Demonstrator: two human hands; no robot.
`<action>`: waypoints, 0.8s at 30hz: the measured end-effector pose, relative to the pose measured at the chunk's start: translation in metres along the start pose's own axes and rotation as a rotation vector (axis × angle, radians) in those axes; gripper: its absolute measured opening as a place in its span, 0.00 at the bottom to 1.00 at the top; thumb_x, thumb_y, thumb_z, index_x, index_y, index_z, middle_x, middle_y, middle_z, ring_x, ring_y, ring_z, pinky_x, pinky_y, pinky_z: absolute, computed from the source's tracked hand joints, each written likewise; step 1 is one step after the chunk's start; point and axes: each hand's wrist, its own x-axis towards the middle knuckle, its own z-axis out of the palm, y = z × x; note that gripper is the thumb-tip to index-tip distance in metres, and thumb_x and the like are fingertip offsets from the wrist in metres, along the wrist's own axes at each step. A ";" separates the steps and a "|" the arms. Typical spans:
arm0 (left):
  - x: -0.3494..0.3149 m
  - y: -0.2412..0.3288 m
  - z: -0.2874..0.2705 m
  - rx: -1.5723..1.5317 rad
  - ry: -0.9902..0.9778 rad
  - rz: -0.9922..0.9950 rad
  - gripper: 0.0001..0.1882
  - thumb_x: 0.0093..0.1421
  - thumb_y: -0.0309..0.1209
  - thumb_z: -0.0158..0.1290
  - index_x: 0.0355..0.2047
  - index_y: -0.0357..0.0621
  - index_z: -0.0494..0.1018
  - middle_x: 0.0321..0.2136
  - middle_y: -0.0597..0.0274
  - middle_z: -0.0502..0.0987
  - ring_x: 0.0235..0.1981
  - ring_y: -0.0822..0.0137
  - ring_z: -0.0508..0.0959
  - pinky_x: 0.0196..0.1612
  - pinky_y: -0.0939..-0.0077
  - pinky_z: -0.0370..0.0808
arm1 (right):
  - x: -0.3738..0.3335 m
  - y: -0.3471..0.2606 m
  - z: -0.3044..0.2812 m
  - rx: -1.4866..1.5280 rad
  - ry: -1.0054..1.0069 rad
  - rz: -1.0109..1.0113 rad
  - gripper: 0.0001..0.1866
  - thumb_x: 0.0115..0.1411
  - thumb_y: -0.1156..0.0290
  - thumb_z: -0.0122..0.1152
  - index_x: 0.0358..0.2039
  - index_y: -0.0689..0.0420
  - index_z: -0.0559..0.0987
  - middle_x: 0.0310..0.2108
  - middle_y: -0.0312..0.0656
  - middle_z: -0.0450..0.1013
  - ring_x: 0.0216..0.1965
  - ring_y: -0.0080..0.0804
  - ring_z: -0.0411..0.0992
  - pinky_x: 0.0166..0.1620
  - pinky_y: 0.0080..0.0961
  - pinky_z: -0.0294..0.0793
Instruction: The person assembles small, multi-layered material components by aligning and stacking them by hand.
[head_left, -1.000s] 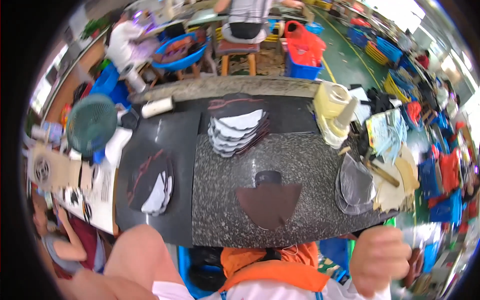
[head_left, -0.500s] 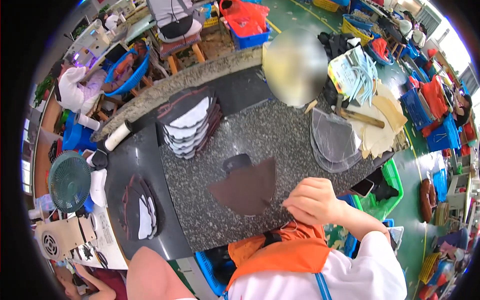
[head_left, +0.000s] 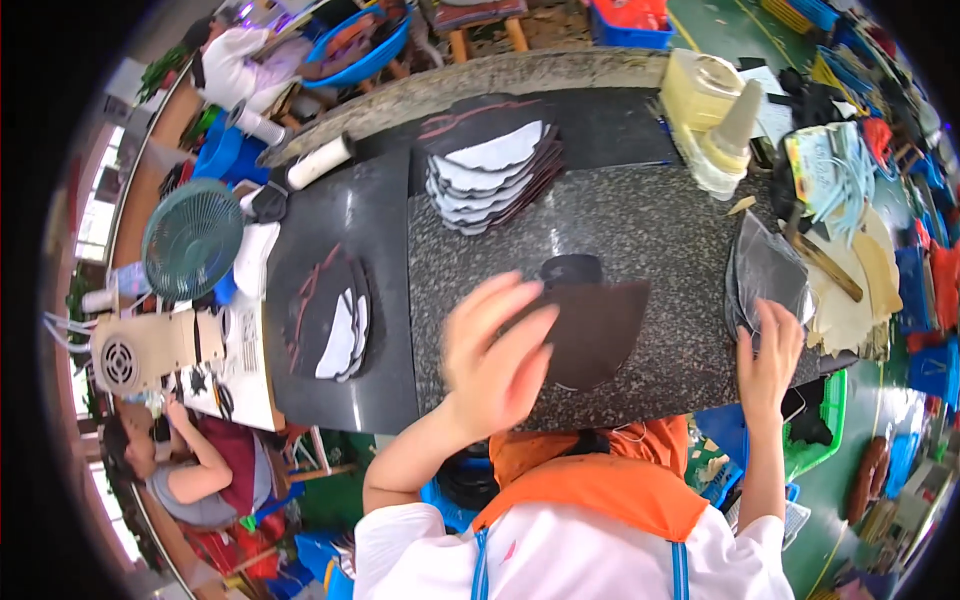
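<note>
A dark brown fabric cut piece (head_left: 600, 335) with a black tab (head_left: 572, 269) at its far edge lies on the speckled stone tabletop (head_left: 690, 215). My left hand (head_left: 500, 350) is raised over its left side, fingers spread and somewhat blurred, holding nothing. At the right, my right hand (head_left: 770, 355) reaches onto the near part of a stack of grey, rounded sheets (head_left: 770, 265) with a shiny top. Its thumb and fingers are apart, and the fingertips touch the stack. Whether they have lifted a sheet I cannot tell.
Overlapping black-and-white cut pieces (head_left: 495, 180) sit at the far left, with a smaller pile (head_left: 342, 325) nearer. Beyond the grey sheets lie a hammer (head_left: 825, 262) and cream scraps (head_left: 875, 270). A yellowish container (head_left: 700, 85) stands at the back. Other people work at the left.
My left hand has come into view over the brown piece. My right hand has gone from beside that piece to the grey sheets, its fingers opening. The view has shifted.
</note>
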 end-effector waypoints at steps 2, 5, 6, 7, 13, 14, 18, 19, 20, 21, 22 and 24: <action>-0.044 -0.025 0.058 -0.020 -0.281 0.008 0.33 0.47 0.30 0.64 0.54 0.40 0.67 0.57 0.48 0.65 0.57 0.45 0.67 0.59 0.56 0.66 | -0.002 0.015 0.015 0.017 -0.031 0.042 0.18 0.52 0.78 0.62 0.45 0.59 0.75 0.46 0.45 0.70 0.48 0.46 0.68 0.52 0.38 0.67; -0.061 -0.024 0.074 0.194 -0.502 -0.058 0.36 0.51 0.45 0.62 0.61 0.60 0.65 0.66 0.53 0.55 0.64 0.34 0.52 0.61 0.34 0.54 | -0.008 0.033 0.020 0.026 -0.071 0.039 0.15 0.54 0.78 0.61 0.44 0.58 0.77 0.44 0.43 0.71 0.46 0.43 0.70 0.48 0.36 0.70; -0.059 -0.026 0.075 0.212 -0.557 -0.100 0.34 0.52 0.51 0.59 0.61 0.68 0.65 0.67 0.56 0.51 0.64 0.29 0.48 0.59 0.25 0.50 | -0.003 0.029 0.017 0.057 -0.028 0.039 0.10 0.56 0.78 0.59 0.40 0.59 0.79 0.41 0.42 0.72 0.42 0.40 0.72 0.45 0.33 0.72; -0.058 -0.026 0.073 0.214 -0.554 -0.106 0.34 0.52 0.51 0.59 0.61 0.68 0.65 0.67 0.56 0.51 0.64 0.29 0.48 0.59 0.25 0.50 | -0.002 0.029 0.015 0.060 -0.030 0.033 0.10 0.56 0.78 0.59 0.40 0.59 0.79 0.41 0.42 0.72 0.42 0.40 0.72 0.45 0.33 0.72; 0.029 -0.078 0.061 0.231 -0.087 -0.209 0.28 0.49 0.37 0.62 0.52 0.47 0.72 0.61 0.55 0.62 0.63 0.48 0.60 0.61 0.47 0.59 | 0.001 0.034 0.001 0.162 -0.135 0.163 0.06 0.57 0.77 0.59 0.35 0.59 0.80 0.35 0.42 0.72 0.37 0.39 0.72 0.41 0.32 0.71; 0.052 -0.098 0.064 0.418 -0.014 -0.152 0.32 0.50 0.36 0.62 0.56 0.49 0.68 0.64 0.55 0.57 0.66 0.47 0.54 0.64 0.45 0.53 | 0.004 0.029 0.001 0.159 -0.110 0.144 0.04 0.56 0.77 0.60 0.33 0.60 0.79 0.32 0.42 0.71 0.36 0.39 0.72 0.40 0.33 0.70; 0.072 -0.197 0.077 0.273 -0.255 -0.265 0.32 0.50 0.39 0.63 0.55 0.46 0.70 0.56 0.54 0.68 0.59 0.51 0.65 0.61 0.55 0.61 | 0.002 0.039 0.001 0.215 -0.218 0.182 0.03 0.53 0.77 0.61 0.30 0.60 0.79 0.32 0.43 0.73 0.38 0.41 0.72 0.44 0.35 0.70; 0.076 -0.193 0.072 0.174 -0.286 -0.284 0.30 0.50 0.40 0.63 0.53 0.45 0.72 0.53 0.55 0.71 0.55 0.53 0.69 0.59 0.60 0.64 | 0.001 0.042 0.000 0.207 -0.217 0.190 0.03 0.53 0.77 0.61 0.30 0.60 0.79 0.32 0.43 0.73 0.38 0.41 0.72 0.44 0.35 0.70; 0.074 -0.189 0.075 0.166 -0.290 -0.279 0.30 0.50 0.40 0.63 0.53 0.45 0.72 0.53 0.55 0.71 0.55 0.53 0.69 0.59 0.60 0.64 | 0.000 0.044 0.000 0.201 -0.179 0.141 0.03 0.53 0.77 0.61 0.29 0.60 0.79 0.32 0.43 0.74 0.38 0.42 0.72 0.44 0.35 0.70; 0.069 -0.185 0.077 0.199 -0.209 -0.209 0.28 0.49 0.41 0.63 0.50 0.45 0.75 0.50 0.56 0.73 0.52 0.53 0.70 0.55 0.63 0.67 | 0.000 0.045 -0.001 0.196 -0.144 0.090 0.02 0.53 0.77 0.61 0.29 0.60 0.78 0.33 0.43 0.74 0.39 0.42 0.72 0.44 0.35 0.70; 0.064 -0.180 0.079 0.230 -0.129 -0.140 0.26 0.48 0.42 0.64 0.46 0.45 0.77 0.47 0.57 0.75 0.48 0.54 0.72 0.52 0.66 0.70 | 0.001 0.046 -0.002 0.200 -0.154 0.093 0.03 0.52 0.77 0.61 0.28 0.61 0.78 0.34 0.44 0.75 0.39 0.42 0.72 0.44 0.35 0.70; 0.062 -0.172 0.075 0.198 -0.155 -0.153 0.25 0.48 0.41 0.64 0.46 0.45 0.78 0.46 0.57 0.75 0.48 0.54 0.72 0.52 0.65 0.70 | 0.008 0.044 -0.009 0.224 -0.210 0.134 0.03 0.52 0.77 0.61 0.29 0.61 0.78 0.33 0.44 0.75 0.39 0.42 0.72 0.44 0.34 0.70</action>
